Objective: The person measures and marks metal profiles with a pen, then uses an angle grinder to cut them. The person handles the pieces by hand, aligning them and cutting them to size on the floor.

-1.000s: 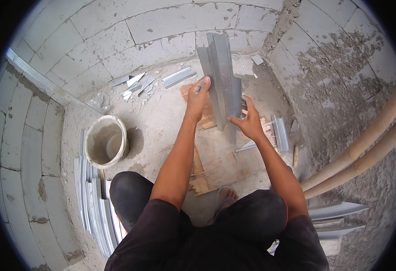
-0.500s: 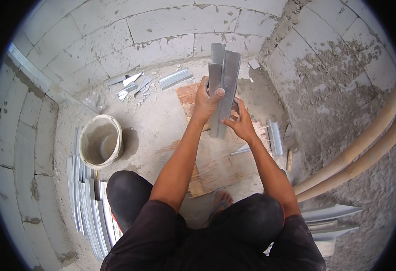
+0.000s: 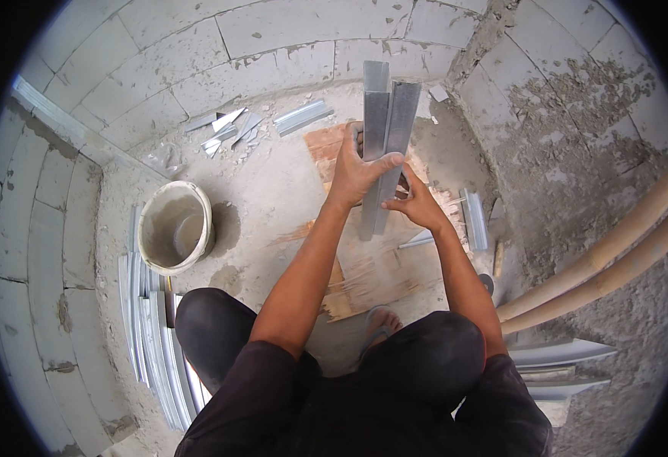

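I squat over a worn wooden board (image 3: 379, 266) on a dusty floor. My left hand (image 3: 358, 174) grips the middle of two grey metal channel pieces (image 3: 385, 122) held together and upright, their lower ends near the board. My right hand (image 3: 419, 204) touches the lower part of the same pieces from the right, fingers pinched on their edge. The tops of the pieces reach up toward the block wall.
A dirty white bucket (image 3: 172, 227) stands at the left. Long metal channels (image 3: 151, 335) lie in a stack by my left knee. Short offcuts (image 3: 227, 126) lie near the wall, another channel piece (image 3: 474, 219) at the right. Two wooden poles (image 3: 615, 251) lean at the right.
The metal pieces have swung from tilted to nearly upright and come together. My left hand slid from their left side to grip around their middle; my right hand moved in closer.
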Action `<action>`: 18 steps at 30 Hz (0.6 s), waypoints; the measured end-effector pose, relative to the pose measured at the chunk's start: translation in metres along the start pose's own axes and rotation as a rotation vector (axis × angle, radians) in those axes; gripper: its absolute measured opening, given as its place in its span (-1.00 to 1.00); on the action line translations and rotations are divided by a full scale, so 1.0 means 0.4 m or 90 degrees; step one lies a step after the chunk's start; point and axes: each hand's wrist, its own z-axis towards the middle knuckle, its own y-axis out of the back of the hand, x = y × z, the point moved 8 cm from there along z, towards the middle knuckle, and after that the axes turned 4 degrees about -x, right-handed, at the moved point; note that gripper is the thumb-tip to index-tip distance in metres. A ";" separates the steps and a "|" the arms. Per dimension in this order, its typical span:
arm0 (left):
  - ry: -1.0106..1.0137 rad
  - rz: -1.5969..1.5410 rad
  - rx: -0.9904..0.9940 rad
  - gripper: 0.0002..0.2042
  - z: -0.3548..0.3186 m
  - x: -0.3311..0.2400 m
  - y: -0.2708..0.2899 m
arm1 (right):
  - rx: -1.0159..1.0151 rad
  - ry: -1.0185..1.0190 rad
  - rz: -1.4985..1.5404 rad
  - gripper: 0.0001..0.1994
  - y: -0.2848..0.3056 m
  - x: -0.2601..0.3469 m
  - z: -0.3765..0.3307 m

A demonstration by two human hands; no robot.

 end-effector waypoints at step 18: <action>0.004 0.110 0.080 -0.05 -0.039 0.045 -0.071 | -0.021 -0.094 -0.011 -0.08 0.049 -0.122 -0.034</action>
